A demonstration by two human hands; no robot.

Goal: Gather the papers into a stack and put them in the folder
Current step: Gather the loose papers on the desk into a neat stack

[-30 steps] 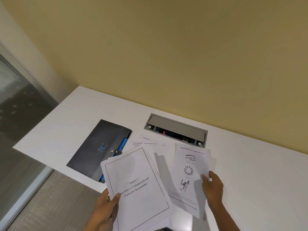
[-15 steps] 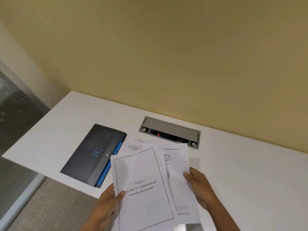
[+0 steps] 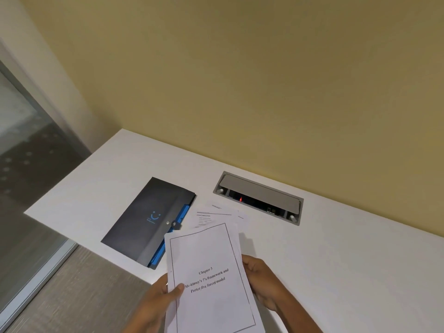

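right hand [image 3: 260, 280] has slid its sheet under the stack [image 3: 211, 280] | both hands grip stack edges, left hand [image 3: 163, 296] thumb on top | folder [image 3: 149, 219] closed beside

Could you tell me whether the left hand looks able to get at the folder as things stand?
Probably not at once: the left hand is gripping the stack, which also overlaps the folder at its near right corner. Otherwise the folder lies uncovered on the table, just ahead of that hand, so freeing it should suffice.
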